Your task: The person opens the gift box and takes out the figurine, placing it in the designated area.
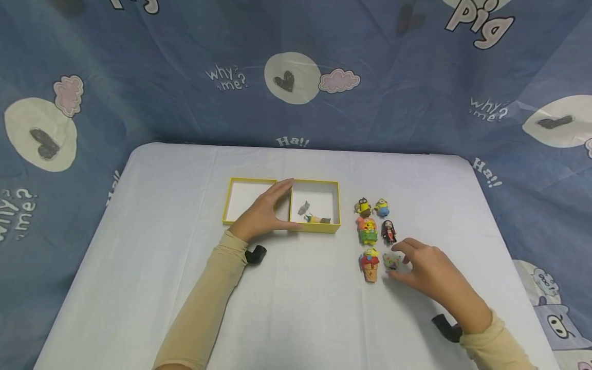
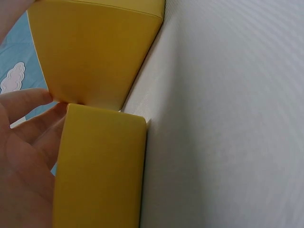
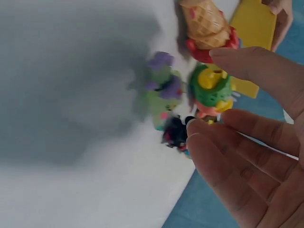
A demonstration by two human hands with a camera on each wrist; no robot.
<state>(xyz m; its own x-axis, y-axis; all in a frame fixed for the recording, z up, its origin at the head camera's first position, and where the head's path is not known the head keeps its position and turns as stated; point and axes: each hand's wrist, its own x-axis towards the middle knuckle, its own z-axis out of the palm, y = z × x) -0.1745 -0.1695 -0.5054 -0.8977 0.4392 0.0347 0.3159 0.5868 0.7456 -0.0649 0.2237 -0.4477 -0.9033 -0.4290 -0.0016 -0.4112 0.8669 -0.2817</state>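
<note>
My left hand (image 1: 261, 213) spans the right-hand yellow box (image 1: 319, 229), thumb at its front wall and fingers at its back edge. In the left wrist view its fingers (image 2: 31, 102) touch the yellow wall near where two boxes meet. A small grey figure (image 1: 303, 207) and another lying figure (image 1: 319, 220) are inside that box. On the right, my right hand (image 1: 430, 270) hovers with thumb and fingers apart around a green-and-purple toy figurine (image 3: 164, 95). Nothing is gripped there; the fingertips are close beside the figurine.
Left of the gripped box lies a second shallow yellow box (image 1: 247, 180). Beside the figurine stand an ice-cream-cone figurine (image 1: 370, 267), a black-haired doll figurine (image 1: 389, 232), a pink-and-green figurine (image 1: 367, 231) and two yellow figurines, all on the white tablecloth (image 1: 296, 308).
</note>
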